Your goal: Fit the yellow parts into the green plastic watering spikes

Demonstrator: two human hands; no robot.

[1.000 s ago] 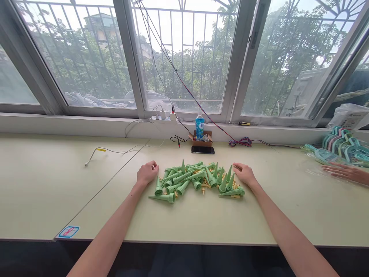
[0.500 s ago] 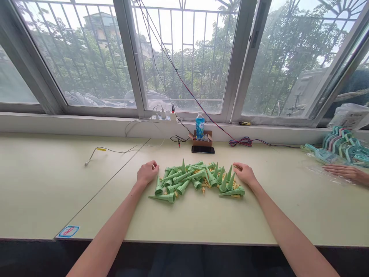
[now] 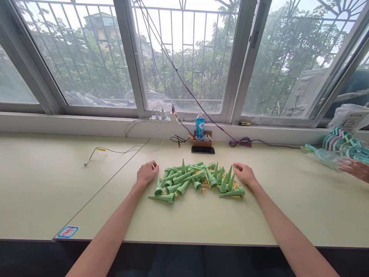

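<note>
A heap of green hollow plastic spikes (image 3: 184,177), wide and ribbed at one end and pointed at the other, lies on the table in front of me. Several stand point up; most lie on their sides. Small yellow plastic pieces (image 3: 203,191) are scattered among and under them. My left hand (image 3: 147,172) rests on the table at the heap's left edge, its fingers curled in with nothing visible in them. At the right edge lies my right hand (image 3: 244,173), likewise curled and holding nothing that shows, close to the upright spikes.
Behind the heap are a black phone (image 3: 203,150), a small cardboard box (image 3: 206,141) and a bottle of blue liquid (image 3: 200,126). Cables (image 3: 241,142) run along the wall side. At far right, another person's hand (image 3: 355,169) is beside a clear plastic bag (image 3: 325,157) and hangers (image 3: 341,140).
My hands and the heap stay where they were. At far right the other person's hand has shifted right and lifted, and the plastic bag near it has moved.
</note>
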